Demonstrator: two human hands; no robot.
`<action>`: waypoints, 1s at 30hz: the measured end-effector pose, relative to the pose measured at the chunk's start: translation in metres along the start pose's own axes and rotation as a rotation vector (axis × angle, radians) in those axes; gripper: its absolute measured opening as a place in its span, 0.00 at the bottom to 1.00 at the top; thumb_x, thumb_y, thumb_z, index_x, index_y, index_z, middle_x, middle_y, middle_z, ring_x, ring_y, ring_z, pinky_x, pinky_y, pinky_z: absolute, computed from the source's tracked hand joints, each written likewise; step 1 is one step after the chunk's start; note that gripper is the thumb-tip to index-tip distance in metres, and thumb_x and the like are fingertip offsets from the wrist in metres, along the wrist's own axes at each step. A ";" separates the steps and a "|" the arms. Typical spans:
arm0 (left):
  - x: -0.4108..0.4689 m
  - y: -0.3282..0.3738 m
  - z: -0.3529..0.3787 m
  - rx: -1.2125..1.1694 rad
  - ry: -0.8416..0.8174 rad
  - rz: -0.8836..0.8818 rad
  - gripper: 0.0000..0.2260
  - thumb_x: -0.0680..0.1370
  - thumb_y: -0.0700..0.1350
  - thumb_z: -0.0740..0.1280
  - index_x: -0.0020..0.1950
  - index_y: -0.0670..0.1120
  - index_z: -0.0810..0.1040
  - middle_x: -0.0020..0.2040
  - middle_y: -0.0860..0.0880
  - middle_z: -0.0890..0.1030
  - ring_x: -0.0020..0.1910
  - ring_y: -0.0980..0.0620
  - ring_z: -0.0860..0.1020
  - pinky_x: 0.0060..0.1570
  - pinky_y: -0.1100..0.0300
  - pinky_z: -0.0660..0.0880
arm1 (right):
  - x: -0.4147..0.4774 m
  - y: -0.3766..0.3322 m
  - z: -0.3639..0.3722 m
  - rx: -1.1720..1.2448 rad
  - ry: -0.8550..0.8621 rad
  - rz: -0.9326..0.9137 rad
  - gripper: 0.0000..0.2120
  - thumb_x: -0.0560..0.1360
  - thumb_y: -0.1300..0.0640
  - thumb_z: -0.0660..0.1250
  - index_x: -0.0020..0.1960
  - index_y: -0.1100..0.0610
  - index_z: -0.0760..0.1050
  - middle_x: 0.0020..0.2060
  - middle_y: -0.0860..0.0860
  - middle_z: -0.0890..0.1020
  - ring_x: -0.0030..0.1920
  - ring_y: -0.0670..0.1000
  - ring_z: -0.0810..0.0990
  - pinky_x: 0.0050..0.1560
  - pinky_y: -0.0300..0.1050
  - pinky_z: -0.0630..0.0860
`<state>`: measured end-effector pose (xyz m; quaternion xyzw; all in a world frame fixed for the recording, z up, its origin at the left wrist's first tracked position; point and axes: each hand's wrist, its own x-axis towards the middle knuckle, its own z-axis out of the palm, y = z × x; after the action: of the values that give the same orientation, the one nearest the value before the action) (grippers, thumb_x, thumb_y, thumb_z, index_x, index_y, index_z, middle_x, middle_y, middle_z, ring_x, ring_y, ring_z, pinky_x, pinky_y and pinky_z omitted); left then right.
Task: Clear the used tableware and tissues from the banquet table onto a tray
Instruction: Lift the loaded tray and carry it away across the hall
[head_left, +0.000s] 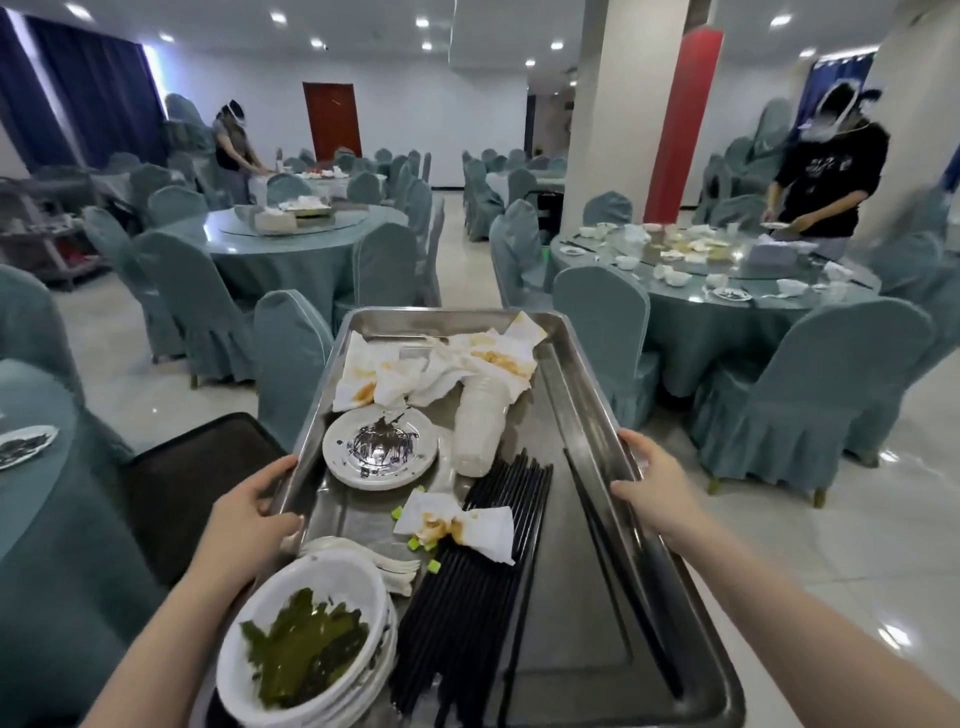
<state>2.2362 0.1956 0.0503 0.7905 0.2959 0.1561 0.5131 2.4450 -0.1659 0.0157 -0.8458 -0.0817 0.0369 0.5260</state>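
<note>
A steel tray (576, 374) is held in the air in front of me. My left hand (254, 506) grips its left rim and my right hand (652, 486) grips its right rim. On it lie stained tissues (441, 364), a stack of clear plastic cups (480, 426) on its side, a stack of small soiled plates (379, 447), a row of black chopsticks (483, 571), another crumpled tissue (457, 525), white spoons (363, 556) and stacked white bowls (306, 644) with green leftovers on top.
The banquet table (31, 519) with a dirty plate (26, 444) is at my left, a black tray (192, 483) beside it. Covered chairs (291, 358) stand ahead. Two people work at a messy table (727, 312) on the right and a far table at the back left.
</note>
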 end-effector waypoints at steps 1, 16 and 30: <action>0.027 0.005 0.007 -0.009 -0.009 -0.002 0.34 0.67 0.29 0.69 0.69 0.54 0.73 0.42 0.50 0.84 0.35 0.56 0.83 0.33 0.65 0.73 | 0.028 -0.001 0.003 -0.003 0.003 0.003 0.33 0.68 0.70 0.66 0.68 0.44 0.69 0.60 0.47 0.78 0.40 0.45 0.83 0.38 0.44 0.82; 0.374 0.055 0.130 -0.037 0.147 -0.098 0.36 0.67 0.31 0.71 0.68 0.60 0.71 0.38 0.54 0.85 0.34 0.51 0.84 0.31 0.63 0.77 | 0.479 -0.026 0.085 -0.064 -0.206 -0.121 0.34 0.69 0.69 0.67 0.70 0.46 0.68 0.60 0.50 0.79 0.39 0.49 0.82 0.35 0.39 0.76; 0.696 0.088 0.135 0.036 0.312 -0.139 0.36 0.69 0.34 0.72 0.68 0.65 0.68 0.34 0.46 0.84 0.30 0.41 0.81 0.31 0.50 0.81 | 0.834 -0.130 0.242 -0.117 -0.326 -0.277 0.32 0.71 0.66 0.68 0.70 0.44 0.67 0.44 0.40 0.80 0.51 0.60 0.81 0.47 0.57 0.79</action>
<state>2.8778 0.5094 0.0328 0.7433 0.4285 0.2358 0.4564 3.2169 0.2518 0.0443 -0.8384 -0.2831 0.0958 0.4557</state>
